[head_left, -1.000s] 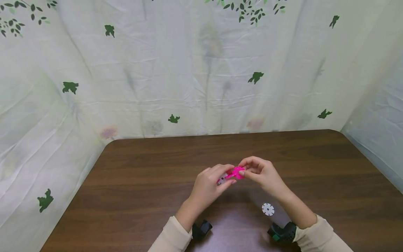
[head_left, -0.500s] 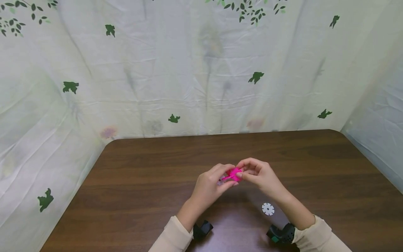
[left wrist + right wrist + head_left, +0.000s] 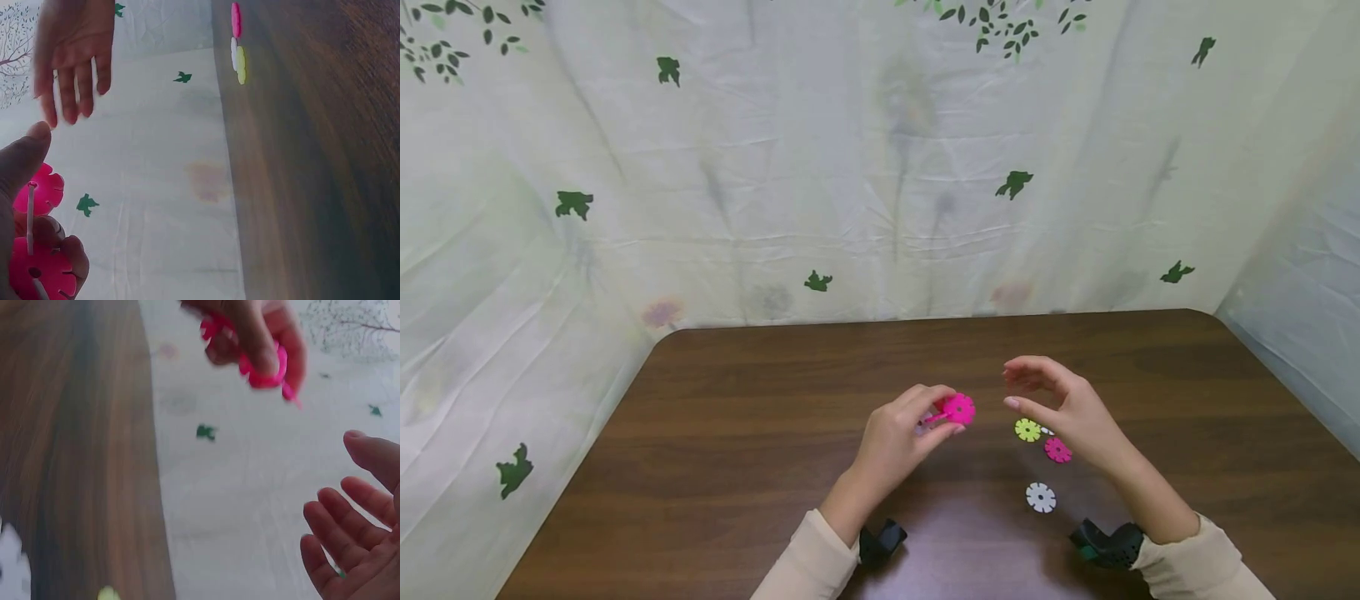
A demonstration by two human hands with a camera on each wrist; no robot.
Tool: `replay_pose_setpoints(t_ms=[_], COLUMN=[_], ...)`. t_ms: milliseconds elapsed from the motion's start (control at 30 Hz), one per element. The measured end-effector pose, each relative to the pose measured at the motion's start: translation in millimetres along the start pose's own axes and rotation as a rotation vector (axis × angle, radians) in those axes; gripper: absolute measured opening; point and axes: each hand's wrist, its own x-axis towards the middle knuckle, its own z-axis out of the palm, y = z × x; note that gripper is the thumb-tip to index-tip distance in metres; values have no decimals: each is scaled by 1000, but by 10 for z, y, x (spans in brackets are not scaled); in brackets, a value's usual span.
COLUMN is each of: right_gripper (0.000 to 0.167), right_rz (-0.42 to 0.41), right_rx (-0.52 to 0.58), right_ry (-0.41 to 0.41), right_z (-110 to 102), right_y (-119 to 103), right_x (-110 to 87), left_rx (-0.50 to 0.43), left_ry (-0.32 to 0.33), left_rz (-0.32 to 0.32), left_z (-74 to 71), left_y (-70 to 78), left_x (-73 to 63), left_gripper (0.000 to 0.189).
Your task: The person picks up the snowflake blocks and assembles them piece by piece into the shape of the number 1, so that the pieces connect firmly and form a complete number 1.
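My left hand [image 3: 898,437] pinches a small build of joined, notched plastic discs above the table. A pink disc [image 3: 959,409] faces outward at its right end. In the left wrist view, a second pink disc [image 3: 40,275] shows lower down, and a white disc [image 3: 30,219] stands edge-on between the pink ones. The fingers partly cover this build. Apart from it, to the right, my right hand [image 3: 1071,408] is held in the air with nothing in it, thumb and fingers spread. The right wrist view also shows its fingers loosely extended [image 3: 340,525].
Near my right hand, a yellow disc [image 3: 1027,430], a pink disc [image 3: 1057,450] and a partly hidden white disc [image 3: 1047,431] lie on the brown table [image 3: 760,467]. Another white disc [image 3: 1041,497] lies closer to me. A patterned white cloth [image 3: 850,167] hangs behind.
My right hand has released the pink disc and moved right, its fingers spreading. The yellow, pink and white discs it was covering now show. My left hand stays almost in place.
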Motion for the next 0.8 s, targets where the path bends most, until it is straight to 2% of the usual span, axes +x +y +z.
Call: replay_pose_setpoints(t_ms=[100, 200, 600, 800], right_gripper=[47, 47, 43, 40], right_rz=[36, 63, 153, 158], right_rx=[-114, -161, -143, -180], right_ry=[19, 24, -29, -55], right_z=[-93, -161, -242, -243], right_y=[89, 206, 750, 935], right_x=[-49, -106, -257, -308], left_rx=[5, 8, 12, 18], left_ry=[12, 18, 14, 7], left_rz=[4, 3, -3, -11], left_z=[-7, -17, -33, -36], left_y=[-13, -18, -26, -31], left_x=[-1, 0, -1, -1], left_gripper=[39, 38, 38, 36])
